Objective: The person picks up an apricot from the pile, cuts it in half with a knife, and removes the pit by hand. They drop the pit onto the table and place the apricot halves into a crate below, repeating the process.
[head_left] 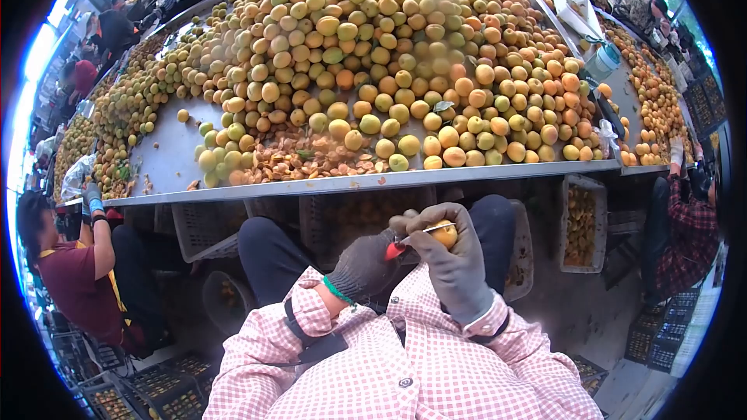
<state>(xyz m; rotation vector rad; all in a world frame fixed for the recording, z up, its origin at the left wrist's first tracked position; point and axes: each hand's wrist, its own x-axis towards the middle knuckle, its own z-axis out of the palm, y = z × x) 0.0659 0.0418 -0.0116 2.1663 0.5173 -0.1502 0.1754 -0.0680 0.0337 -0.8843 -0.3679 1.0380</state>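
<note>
My left hand (362,266), in a dark knit glove with a green cuff, is closed around the red handle of a small knife (394,250). The blade points right and lies against a yellow apricot (445,235). That apricot sits in the fingers of my right hand (457,266), which wears a grey glove. Both hands meet above my lap, just short of the table's front edge. Beyond them, a large heap of whole apricots (342,39) covers much of the metal table (167,159). Brownish cut pieces (307,159) lie in a pile near the front rim.
Under the table stand crates (204,227), one at right holding cut fruit (580,225). A bucket (227,299) is beside my left leg. Co-workers sit at left (82,284) and right (685,233). A white tray (573,4) rests at the table's far right.
</note>
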